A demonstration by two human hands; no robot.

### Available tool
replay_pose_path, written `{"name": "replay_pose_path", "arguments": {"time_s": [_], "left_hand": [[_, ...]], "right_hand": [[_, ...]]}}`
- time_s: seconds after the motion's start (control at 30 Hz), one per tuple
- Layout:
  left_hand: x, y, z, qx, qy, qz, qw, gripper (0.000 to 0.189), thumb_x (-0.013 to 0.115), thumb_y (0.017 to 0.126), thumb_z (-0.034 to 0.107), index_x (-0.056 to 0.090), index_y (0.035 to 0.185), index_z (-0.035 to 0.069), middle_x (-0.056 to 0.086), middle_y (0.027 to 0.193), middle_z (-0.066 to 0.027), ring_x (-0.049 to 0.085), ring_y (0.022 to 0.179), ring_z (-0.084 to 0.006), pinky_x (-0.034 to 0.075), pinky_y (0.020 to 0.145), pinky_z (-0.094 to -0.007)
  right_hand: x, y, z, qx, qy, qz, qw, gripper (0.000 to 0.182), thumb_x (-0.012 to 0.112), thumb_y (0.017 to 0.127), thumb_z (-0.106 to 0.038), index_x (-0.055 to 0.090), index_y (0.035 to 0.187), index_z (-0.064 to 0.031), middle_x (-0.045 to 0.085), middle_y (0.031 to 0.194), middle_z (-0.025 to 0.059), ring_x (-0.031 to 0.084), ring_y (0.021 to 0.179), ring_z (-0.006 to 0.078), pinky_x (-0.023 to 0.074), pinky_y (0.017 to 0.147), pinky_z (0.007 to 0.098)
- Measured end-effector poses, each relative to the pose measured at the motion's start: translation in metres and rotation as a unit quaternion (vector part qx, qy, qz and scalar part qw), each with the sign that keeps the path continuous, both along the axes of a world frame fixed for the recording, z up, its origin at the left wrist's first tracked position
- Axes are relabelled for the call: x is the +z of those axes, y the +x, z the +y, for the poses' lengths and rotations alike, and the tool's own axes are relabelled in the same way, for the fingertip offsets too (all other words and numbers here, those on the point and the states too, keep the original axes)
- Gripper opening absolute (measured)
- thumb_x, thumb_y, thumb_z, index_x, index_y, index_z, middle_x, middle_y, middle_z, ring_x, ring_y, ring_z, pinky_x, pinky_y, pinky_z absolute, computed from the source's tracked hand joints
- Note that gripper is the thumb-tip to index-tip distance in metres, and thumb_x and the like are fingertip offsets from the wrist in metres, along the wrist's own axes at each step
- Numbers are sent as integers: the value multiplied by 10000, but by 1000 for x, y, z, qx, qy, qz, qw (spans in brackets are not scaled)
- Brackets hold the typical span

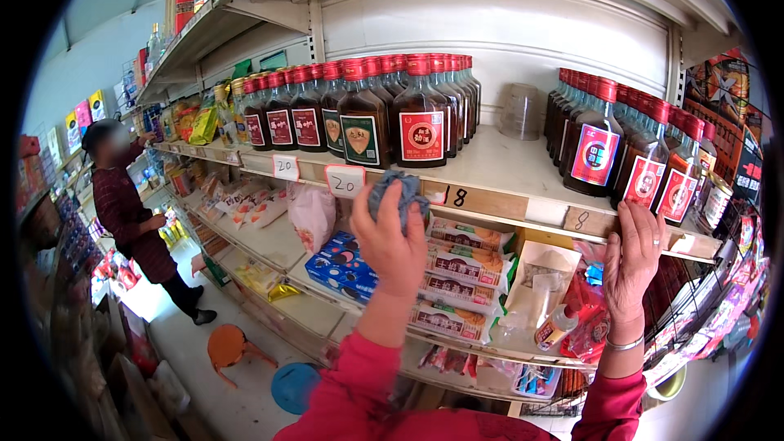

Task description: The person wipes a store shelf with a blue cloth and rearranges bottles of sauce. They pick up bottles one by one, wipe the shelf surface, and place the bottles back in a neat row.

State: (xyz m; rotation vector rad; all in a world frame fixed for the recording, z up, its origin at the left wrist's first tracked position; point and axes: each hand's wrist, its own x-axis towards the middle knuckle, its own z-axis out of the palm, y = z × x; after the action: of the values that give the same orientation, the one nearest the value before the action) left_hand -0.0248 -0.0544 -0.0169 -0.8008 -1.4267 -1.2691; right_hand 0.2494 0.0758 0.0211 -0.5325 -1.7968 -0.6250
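A crumpled grey-blue cloth (397, 195) is gripped in my left hand (392, 251), against the front edge of the shelf (490, 195). Handwritten price cards (345, 181) line that edge just left of the cloth. Above it stand flat glass liquor bottles (422, 116) with red caps and dark contents, in tight rows. My right hand (634, 257) holds no object; its fingertips rest on the shelf edge at the right. Right above those fingers is another group of red-capped bottles (593, 141). An upturned clear drinking glass (520, 111) sits between the two bottle groups.
The lower shelf holds packaged biscuits (462, 288), a blue box (343, 266), an open carton (545, 269) and a small bottle (556, 326). An orange stool (226, 346) and a blue stool (295, 387) stand on the floor. Another person (138, 208) stands farther left, reaching toward the shelves.
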Motion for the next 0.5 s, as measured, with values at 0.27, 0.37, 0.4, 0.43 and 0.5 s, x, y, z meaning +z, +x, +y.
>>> {"name": "replay_pose_path", "arguments": {"time_s": [0.27, 0.37, 0.4, 0.43, 0.5], "left_hand": [[-21, 119, 65, -152, -70, 141, 976, 459, 707, 741, 117, 606, 1189, 123, 502, 1182, -186, 537, 985, -329, 438, 807, -426], [-12, 128, 70, -176, -16, 188, 966, 471, 691, 785, 131, 570, 1240, 145, 532, 1181, -154, 572, 934, -304, 473, 782, -384], [-14, 121, 69, -155, -26, 184, 970, 462, 701, 767, 135, 585, 1214, 146, 526, 1175, -162, 562, 947, -309, 465, 791, -395], [-18, 106, 65, -135, -37, 182, 973, 452, 711, 749, 139, 600, 1188, 147, 519, 1170, -170, 552, 960, -315, 458, 800, -405], [-26, 69, 52, -77, -47, 142, 986, 413, 703, 760, 148, 606, 1161, 131, 498, 1176, -190, 516, 1020, -338, 428, 850, -430]], "right_hand": [[4, -7, -3, 66, -26, 31, 997, 290, 510, 909, -160, 619, 1108, 21, 591, 1038, 165, 552, 1022, 319, 323, 1024, 477], [5, -3, -2, 67, -16, 21, 997, 290, 507, 913, -152, 611, 1125, 16, 590, 1064, 165, 550, 1036, 320, 318, 1029, 478], [3, 0, -2, 60, -19, 16, 998, 289, 510, 906, -131, 602, 1142, 9, 586, 1094, 163, 542, 1063, 321, 308, 1041, 485], [2, 1, -2, 54, -20, 17, 998, 289, 512, 903, -124, 601, 1144, 7, 585, 1100, 162, 539, 1072, 321, 304, 1046, 487], [-2, -2, 2, 54, -23, 18, 998, 289, 515, 896, -112, 600, 1148, 2, 583, 1112, 160, 532, 1089, 322, 296, 1055, 491]]}}
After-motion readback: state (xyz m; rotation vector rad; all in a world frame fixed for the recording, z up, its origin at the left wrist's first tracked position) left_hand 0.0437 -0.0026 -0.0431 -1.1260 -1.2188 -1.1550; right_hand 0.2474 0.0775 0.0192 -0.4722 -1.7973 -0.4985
